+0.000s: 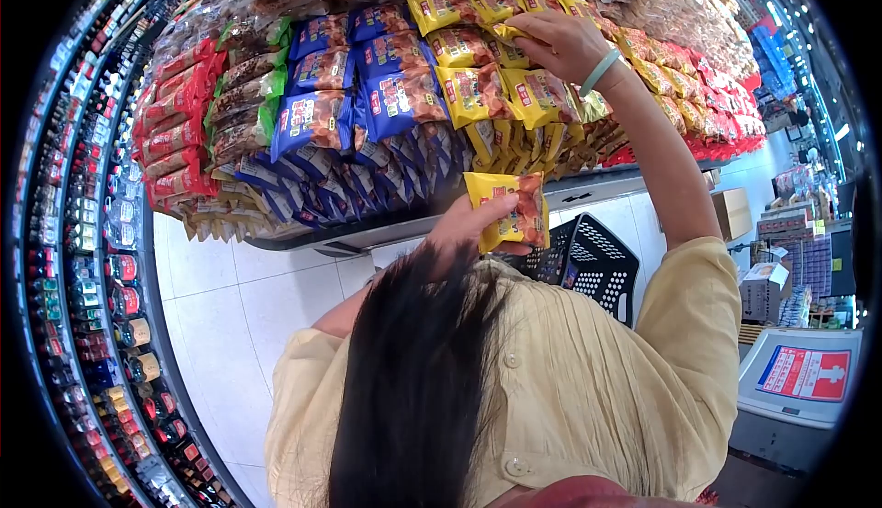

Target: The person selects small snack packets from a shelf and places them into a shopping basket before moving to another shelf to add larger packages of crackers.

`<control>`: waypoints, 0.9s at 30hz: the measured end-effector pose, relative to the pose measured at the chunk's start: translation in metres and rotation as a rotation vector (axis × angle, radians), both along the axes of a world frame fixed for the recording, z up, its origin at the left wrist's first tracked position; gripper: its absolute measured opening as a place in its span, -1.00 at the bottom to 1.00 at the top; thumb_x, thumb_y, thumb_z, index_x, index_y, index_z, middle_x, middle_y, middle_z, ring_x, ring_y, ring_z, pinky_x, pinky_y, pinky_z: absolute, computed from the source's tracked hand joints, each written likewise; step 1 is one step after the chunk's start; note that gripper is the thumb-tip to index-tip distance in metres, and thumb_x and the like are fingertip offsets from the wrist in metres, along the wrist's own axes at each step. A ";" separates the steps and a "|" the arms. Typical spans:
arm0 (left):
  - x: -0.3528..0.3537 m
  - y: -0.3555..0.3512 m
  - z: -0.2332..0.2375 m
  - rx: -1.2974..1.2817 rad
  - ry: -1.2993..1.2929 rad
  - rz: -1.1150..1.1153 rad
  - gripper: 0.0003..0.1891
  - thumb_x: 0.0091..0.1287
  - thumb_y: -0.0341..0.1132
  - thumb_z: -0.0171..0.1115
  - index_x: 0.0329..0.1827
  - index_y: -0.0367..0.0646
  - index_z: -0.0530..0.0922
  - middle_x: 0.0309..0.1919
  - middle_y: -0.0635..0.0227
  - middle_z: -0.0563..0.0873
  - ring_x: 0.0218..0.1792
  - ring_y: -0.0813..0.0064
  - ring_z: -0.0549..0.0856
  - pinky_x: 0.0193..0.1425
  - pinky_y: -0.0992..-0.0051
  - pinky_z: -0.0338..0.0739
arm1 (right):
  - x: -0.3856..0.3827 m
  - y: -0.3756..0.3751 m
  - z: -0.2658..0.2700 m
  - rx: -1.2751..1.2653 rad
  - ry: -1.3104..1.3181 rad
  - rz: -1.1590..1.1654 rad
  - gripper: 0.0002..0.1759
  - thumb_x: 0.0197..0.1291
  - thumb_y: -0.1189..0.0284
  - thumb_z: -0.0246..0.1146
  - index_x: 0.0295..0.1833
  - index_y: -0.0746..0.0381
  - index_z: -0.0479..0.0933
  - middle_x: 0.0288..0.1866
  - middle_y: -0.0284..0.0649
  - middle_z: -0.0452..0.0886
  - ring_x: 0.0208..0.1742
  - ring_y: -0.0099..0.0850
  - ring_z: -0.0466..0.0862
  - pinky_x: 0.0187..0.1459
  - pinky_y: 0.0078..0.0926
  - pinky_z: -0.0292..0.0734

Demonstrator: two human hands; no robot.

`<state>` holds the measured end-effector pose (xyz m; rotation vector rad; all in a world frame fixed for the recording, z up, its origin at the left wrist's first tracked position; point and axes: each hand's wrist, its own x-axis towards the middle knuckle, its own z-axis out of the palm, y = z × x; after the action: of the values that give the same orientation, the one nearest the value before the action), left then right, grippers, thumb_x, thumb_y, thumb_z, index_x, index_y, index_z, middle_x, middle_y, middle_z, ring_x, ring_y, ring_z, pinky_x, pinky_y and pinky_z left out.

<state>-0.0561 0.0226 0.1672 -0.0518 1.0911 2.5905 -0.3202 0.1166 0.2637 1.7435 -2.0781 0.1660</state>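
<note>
My left grip (470,221) pinches a yellow packet (524,219) before the display's (390,227) front edge; my right grip (562,44) pinches another packet (504,31) farther back

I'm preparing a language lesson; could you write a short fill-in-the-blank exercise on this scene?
The main colour of the packet in the left hand is ____. The pale band circles the ____ wrist. The basket is coloured ____. Directly left of the yellow packets on display are ____ ones.

Missing words: yellow; right; black; blue.

Stocked shelves (87,260) on L, cardbd box (732,214) + red/wht sign (804,373) on R.
</note>
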 end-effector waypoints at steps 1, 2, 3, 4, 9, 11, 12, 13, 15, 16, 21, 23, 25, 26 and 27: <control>0.000 0.000 0.000 0.004 0.003 -0.003 -0.45 0.34 -0.06 0.14 0.29 -0.20 0.31 0.03 0.24 0.58 -0.01 0.37 0.65 0.01 0.34 0.61 | 0.000 0.001 0.000 -0.024 0.009 -0.004 -0.68 0.23 0.25 0.16 0.06 0.12 0.55 -0.07 -0.24 0.66 -0.13 -0.27 0.66 -0.22 -0.35 0.59; 0.000 0.000 0.000 0.007 0.006 -0.006 -0.44 0.34 -0.06 0.14 0.29 -0.20 0.31 0.03 0.24 0.58 -0.01 0.37 0.65 0.01 0.34 0.61 | -0.001 0.002 0.000 -0.049 0.018 -0.008 -0.70 0.24 0.25 0.16 0.02 0.11 0.57 -0.08 -0.27 0.66 -0.14 -0.29 0.66 -0.24 -0.38 0.58; 0.000 0.000 0.000 0.007 0.007 -0.006 -0.44 0.34 -0.06 0.14 0.29 -0.20 0.31 0.03 0.24 0.58 -0.01 0.37 0.65 0.01 0.34 0.61 | -0.002 0.002 -0.001 -0.049 0.019 -0.008 -0.70 0.24 0.25 0.16 0.02 0.11 0.57 -0.08 -0.27 0.66 -0.14 -0.29 0.66 -0.24 -0.38 0.58; 0.000 0.000 0.001 0.005 0.008 -0.008 -0.44 0.34 -0.06 0.14 0.29 -0.21 0.31 0.04 0.24 0.58 -0.01 0.37 0.65 0.00 0.34 0.61 | -0.003 0.003 -0.002 -0.077 0.033 0.000 -0.72 0.23 0.27 0.17 0.00 0.11 0.58 -0.09 -0.29 0.66 -0.15 -0.30 0.66 -0.24 -0.37 0.58; -0.002 0.001 -0.001 0.012 0.004 0.017 -0.44 0.37 -0.07 0.11 0.31 -0.22 0.29 0.05 0.21 0.58 -0.02 0.35 0.66 -0.01 0.33 0.63 | 0.001 0.004 -0.005 -0.151 0.091 0.012 -0.76 0.21 0.29 0.20 -0.05 0.11 0.60 -0.14 -0.30 0.68 -0.21 -0.32 0.67 -0.28 -0.38 0.58; -0.005 0.003 -0.002 0.043 -0.042 0.039 -0.48 0.40 -0.11 0.06 0.32 -0.21 0.27 0.08 0.18 0.56 0.00 0.31 0.65 -0.01 0.30 0.63 | 0.004 0.003 -0.003 -0.203 0.146 0.060 -0.77 0.19 0.31 0.21 -0.08 0.14 0.61 -0.18 -0.30 0.69 -0.27 -0.33 0.68 -0.32 -0.41 0.59; -0.005 0.004 -0.002 0.043 -0.043 0.038 -0.48 0.40 -0.11 0.06 0.32 -0.21 0.27 0.08 0.18 0.56 0.00 0.31 0.65 -0.01 0.30 0.63 | 0.006 0.004 -0.002 -0.203 0.145 0.058 -0.77 0.19 0.31 0.21 -0.08 0.14 0.61 -0.18 -0.30 0.69 -0.27 -0.33 0.68 -0.32 -0.41 0.59; -0.005 0.005 -0.001 0.048 -0.061 0.064 -0.49 0.43 -0.09 0.01 0.32 -0.22 0.26 0.09 0.16 0.56 0.02 0.27 0.64 -0.01 0.29 0.64 | 0.008 0.005 -0.001 -0.222 0.168 0.068 -0.78 0.18 0.32 0.23 -0.09 0.14 0.61 -0.19 -0.31 0.69 -0.28 -0.34 0.68 -0.33 -0.43 0.59; -0.005 0.008 -0.003 0.052 -0.082 0.089 -0.49 0.45 -0.08 -0.04 0.33 -0.22 0.25 0.11 0.14 0.55 0.03 0.23 0.64 -0.01 0.27 0.64 | 0.015 0.008 0.004 -0.241 0.190 0.076 -0.78 0.17 0.33 0.24 -0.10 0.15 0.62 -0.20 -0.31 0.69 -0.29 -0.34 0.69 -0.35 -0.45 0.59; -0.007 0.009 -0.006 0.102 -0.077 0.100 -0.47 0.47 -0.03 -0.09 0.34 -0.22 0.24 0.11 0.13 0.54 0.05 0.21 0.63 0.00 0.25 0.64 | 0.021 0.011 0.007 -0.266 0.223 0.101 -0.78 0.15 0.34 0.26 -0.11 0.15 0.62 -0.21 -0.31 0.69 -0.29 -0.35 0.69 -0.35 -0.46 0.59; -0.010 0.010 -0.008 0.208 -0.096 0.132 -0.37 0.47 0.11 -0.19 0.38 -0.23 0.18 0.16 0.12 0.51 0.11 0.16 0.60 0.06 0.19 0.61 | 0.084 0.035 0.029 -0.294 0.325 0.152 -0.73 0.08 0.38 0.32 -0.08 0.21 0.60 -0.19 -0.29 0.69 -0.25 -0.41 0.69 -0.31 -0.50 0.61; -0.010 0.010 -0.007 0.287 0.109 0.096 -0.33 0.45 0.14 -0.18 0.39 -0.23 0.17 0.20 0.13 0.48 0.17 0.15 0.55 0.17 0.15 0.54 | 0.105 0.045 0.027 -0.298 0.332 0.179 -0.71 0.08 0.40 0.30 -0.05 0.24 0.59 -0.16 -0.26 0.69 -0.22 -0.40 0.69 -0.27 -0.49 0.61; -0.008 0.014 -0.004 0.312 0.122 0.099 -0.31 0.44 0.15 -0.18 0.41 -0.24 0.15 0.24 0.14 0.44 0.22 0.18 0.51 0.21 0.14 0.50 | 0.131 0.060 0.027 -0.222 0.289 0.209 -0.65 0.08 0.44 0.26 0.01 0.32 0.56 -0.10 -0.16 0.67 -0.15 -0.32 0.69 -0.17 -0.47 0.62; -0.007 0.017 -0.001 0.335 0.140 0.104 -0.29 0.44 0.17 -0.18 0.42 -0.24 0.12 0.28 0.15 0.40 0.26 0.21 0.47 0.25 0.13 0.46 | 0.143 0.065 0.024 -0.180 0.241 0.214 -0.64 0.07 0.44 0.25 0.01 0.33 0.55 -0.09 -0.15 0.67 -0.13 -0.31 0.69 -0.14 -0.45 0.61; -0.008 0.019 0.003 0.335 0.139 0.097 -0.29 0.44 0.17 -0.18 0.42 -0.24 0.12 0.28 0.15 0.40 0.26 0.21 0.47 0.25 0.13 0.46 | 0.153 0.068 0.019 -0.140 0.193 0.219 -0.63 0.05 0.44 0.25 0.01 0.34 0.55 -0.07 -0.13 0.66 -0.12 -0.30 0.68 -0.11 -0.43 0.60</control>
<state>-0.0636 0.0419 0.1702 0.1593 0.6973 2.8646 -0.1669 0.1850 0.2830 1.8206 -1.6985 0.1936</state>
